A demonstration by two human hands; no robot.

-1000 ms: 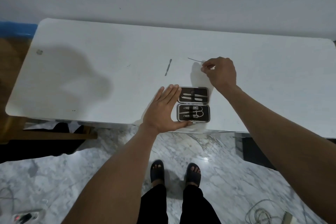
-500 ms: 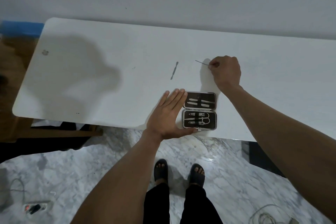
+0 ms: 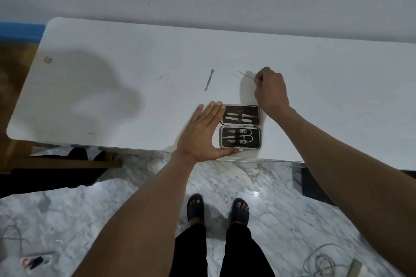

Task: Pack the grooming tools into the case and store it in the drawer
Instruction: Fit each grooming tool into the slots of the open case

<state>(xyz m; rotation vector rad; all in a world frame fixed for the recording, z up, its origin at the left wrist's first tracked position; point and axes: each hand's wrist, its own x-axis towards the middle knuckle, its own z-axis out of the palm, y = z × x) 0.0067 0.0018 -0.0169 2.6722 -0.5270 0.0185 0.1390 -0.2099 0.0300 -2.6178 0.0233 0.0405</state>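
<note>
An open black grooming case (image 3: 240,127) with a silver rim lies near the front edge of the white table (image 3: 112,87). Several metal tools sit strapped in both halves. My left hand (image 3: 202,135) lies flat against the case's left side, fingers together and thumb along its front edge. My right hand (image 3: 270,90) is just behind the case, pinching one end of a thin metal pick (image 3: 245,75) that points up and left. A flat grey metal tool (image 3: 209,80) lies loose on the table to the left of the pick.
A wall runs behind the table. Below the table's front edge is a marble floor with my feet in black sandals (image 3: 217,209). Cables (image 3: 324,263) lie at the lower right and a power strip (image 3: 36,262) at the lower left.
The view has shifted slightly. My right hand has closed more tightly on the pick's end. My left hand has stayed against the case.
</note>
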